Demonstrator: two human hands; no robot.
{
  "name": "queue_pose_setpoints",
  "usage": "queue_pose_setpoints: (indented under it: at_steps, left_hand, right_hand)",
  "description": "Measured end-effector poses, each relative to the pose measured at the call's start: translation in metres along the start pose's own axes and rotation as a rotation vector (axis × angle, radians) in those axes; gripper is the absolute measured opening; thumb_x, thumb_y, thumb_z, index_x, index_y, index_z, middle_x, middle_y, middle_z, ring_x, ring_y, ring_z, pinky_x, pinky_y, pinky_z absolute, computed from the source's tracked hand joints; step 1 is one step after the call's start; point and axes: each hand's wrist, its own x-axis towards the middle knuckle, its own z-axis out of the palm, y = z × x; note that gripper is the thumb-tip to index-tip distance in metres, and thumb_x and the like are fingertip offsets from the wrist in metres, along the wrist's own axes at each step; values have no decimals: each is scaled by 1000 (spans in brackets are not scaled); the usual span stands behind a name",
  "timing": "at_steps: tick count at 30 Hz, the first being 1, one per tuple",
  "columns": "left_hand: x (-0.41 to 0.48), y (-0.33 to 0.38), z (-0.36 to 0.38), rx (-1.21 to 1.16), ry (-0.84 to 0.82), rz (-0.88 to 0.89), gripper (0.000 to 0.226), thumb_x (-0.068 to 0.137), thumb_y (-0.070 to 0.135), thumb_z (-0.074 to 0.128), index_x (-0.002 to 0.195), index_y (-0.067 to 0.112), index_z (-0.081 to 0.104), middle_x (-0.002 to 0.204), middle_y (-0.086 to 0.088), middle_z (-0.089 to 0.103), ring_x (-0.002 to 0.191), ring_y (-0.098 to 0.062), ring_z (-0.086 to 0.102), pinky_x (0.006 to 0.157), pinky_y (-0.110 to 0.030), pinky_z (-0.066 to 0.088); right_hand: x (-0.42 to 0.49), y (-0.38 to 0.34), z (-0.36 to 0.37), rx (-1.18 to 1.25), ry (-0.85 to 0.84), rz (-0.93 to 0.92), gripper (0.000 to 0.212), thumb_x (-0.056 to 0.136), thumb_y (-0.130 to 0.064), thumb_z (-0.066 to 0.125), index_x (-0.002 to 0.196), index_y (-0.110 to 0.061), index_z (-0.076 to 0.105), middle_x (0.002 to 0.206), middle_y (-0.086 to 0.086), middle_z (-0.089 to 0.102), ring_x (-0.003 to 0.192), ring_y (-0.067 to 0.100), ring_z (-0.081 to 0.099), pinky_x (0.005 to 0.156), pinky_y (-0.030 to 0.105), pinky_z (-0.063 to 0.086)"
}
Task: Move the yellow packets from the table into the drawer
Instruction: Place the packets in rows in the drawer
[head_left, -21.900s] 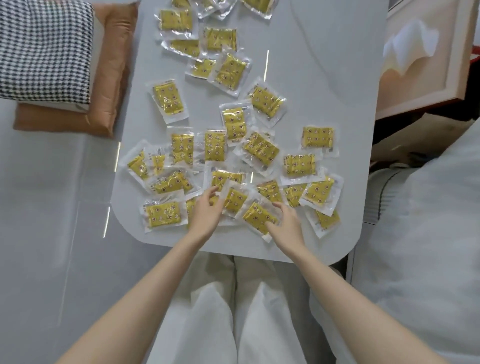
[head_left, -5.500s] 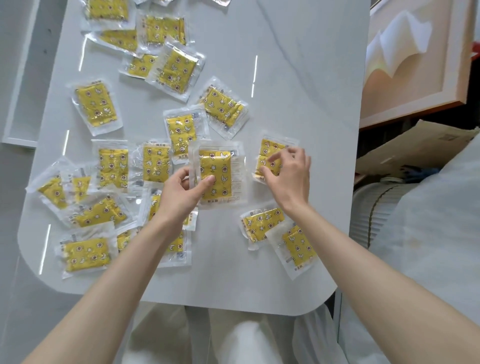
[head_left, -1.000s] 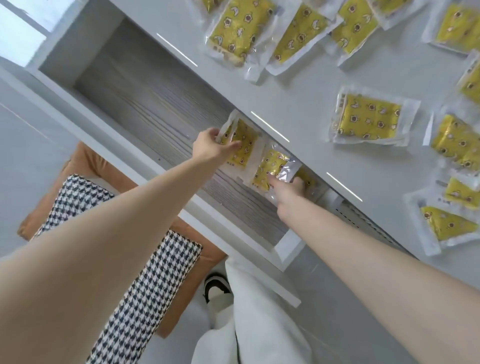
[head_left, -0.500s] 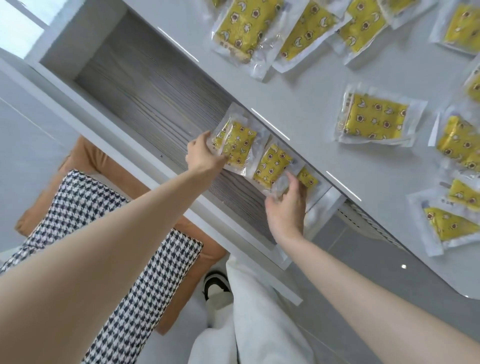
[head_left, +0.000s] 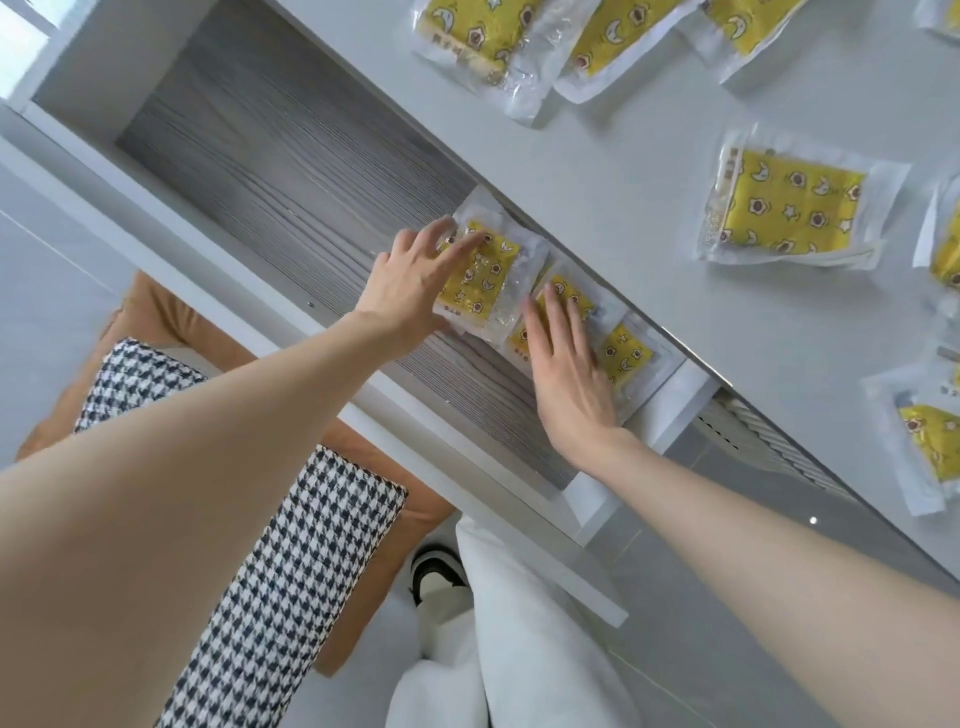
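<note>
Worktop (head_left: 623, 156): a pale slab fills the upper right of our view.
Drawer (head_left: 291, 166): it stands pulled open just below the worktop's edge, and most of its grey wood-grain floor is bare.
Cushion (head_left: 270, 545): a houndstooth cushion lies on a tan seat beneath the drawer, to our left.
Loose packets (head_left: 795, 208): several yellow packets lie scattered on the worktop, so we judge most of the job undone.
Row in drawer: three packets sit side by side in the drawer's right end, tucked against the worktop's edge with their margins overlapping. We take it they are lined up to save room for the rest.
Left hand (head_left: 410, 283): its spread, nearly straight fingers (head_left: 462, 244) rest flat on the leftmost packet (head_left: 485, 280) and grip nothing, seemingly to press it level.
Right hand (head_left: 566, 379): its straight fingers (head_left: 550, 322) lie together on the middle packet (head_left: 566, 296) and hold nothing. They appear to steady it beside the last packet (head_left: 626, 358).
</note>
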Motion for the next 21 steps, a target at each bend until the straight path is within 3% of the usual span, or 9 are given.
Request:
queue_pose_setpoints:
  at_steps: [6, 10, 14, 18, 21]
  left_hand:
    - [12, -3, -6, -49, 46, 15, 93, 78, 4, 73, 149, 34, 21, 153, -4, 26, 128, -31, 36, 95, -47, 48]
    - [2, 3, -4, -109, -6, 3, 100, 74, -6, 72, 149, 36, 19, 157, -7, 13, 136, -32, 30, 96, -43, 49]
    - [-17, 12, -18, -193, -44, -72, 91, 82, -7, 62, 150, 32, 17, 160, -6, 4, 144, -30, 16, 107, -38, 36]
    - [-48, 26, -52, -232, -60, -98, 63, 90, 2, 54, 145, 27, 33, 153, -3, 30, 142, -26, 23, 114, -40, 29]
    - [-79, 37, -88, -287, -57, -78, 53, 93, 6, 50, 141, 26, 40, 147, -1, 41, 135, -21, 39, 104, -32, 41]
  right_hand:
    - [4, 2, 5, 4, 39, 28, 102, 75, 4, 70, 153, -12, 7, 161, 9, -3, 148, 31, 3, 108, 44, 40]
    - [6, 2, 4, 89, -26, 30, 89, 88, -8, 61, 153, -15, 2, 161, 4, -10, 148, 30, -6, 111, 44, 31]
    - [-2, 4, -11, 205, -88, 55, 82, 92, -11, 54, 154, -19, 0, 161, 2, -11, 147, 28, -10, 115, 47, 18]
    - [-27, -3, -40, 328, -189, 80, 74, 95, -14, 51, 154, -23, 8, 161, -1, 1, 148, 27, 2, 115, 46, 24]
    - [-54, -14, -68, 410, -205, 66, 66, 95, -13, 49, 152, -22, 18, 159, -4, 14, 146, 23, 15, 114, 40, 28]
